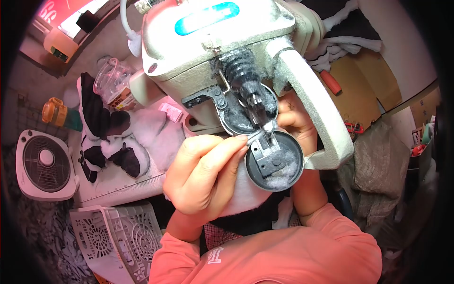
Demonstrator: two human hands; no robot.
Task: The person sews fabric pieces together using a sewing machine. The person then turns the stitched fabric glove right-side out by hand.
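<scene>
A pale sewing machine with two round dark discs fills the upper middle, its mechanism dusted with lint. My left hand is at the left of the lower disc, thumb and forefinger pinched at the edge of white fluffy material. That material hangs below and behind the disc. Behind the discs, on the right, my right hand has its fingers bent near the point where the discs meet; the machine hides its fingertips and anything they hold.
Black and white fluffy pieces lie on the table at left, near a clear plastic jar. A fan stands far left, above a white plastic crate. The machine's curved arm is beside my right hand.
</scene>
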